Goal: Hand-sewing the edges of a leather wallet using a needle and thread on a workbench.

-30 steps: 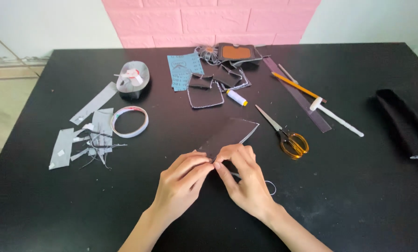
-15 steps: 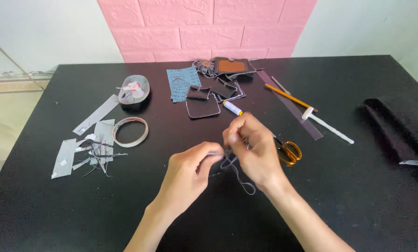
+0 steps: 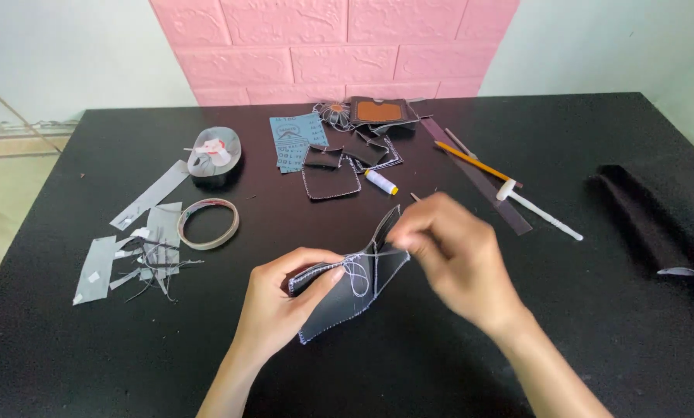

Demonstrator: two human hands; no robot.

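A pink brick-pattern panel backs a black table (image 3: 564,139) strewn with small craft bits. Near the front middle, the left hand (image 3: 281,306) pinches the stitched upper edge of a dark leather piece (image 3: 355,290), thumb on top and fingers curled beneath, holding it a little off the tabletop. The piece is edged in white stitching, and its long axis runs from the lower left, by the left hand's palm, up to the right, where an upper flap stands open toward the right hand (image 3: 451,259). That hand is closed, fingertips drawn together just above and to the right of the flap, apparently gripping a needle I cannot make out; a white thread (image 3: 356,272) loops from the seam toward those fingers. So the leather lies directly between the two hands, the left one bearing it and the right one touching only the thread end. Farther back lie a small thread spool (image 3: 380,182), more stitched leather pieces (image 3: 330,179), a blue sandpaper sheet (image 3: 294,139), a tape ring (image 3: 207,223) and a yellow pencil (image 3: 471,162).
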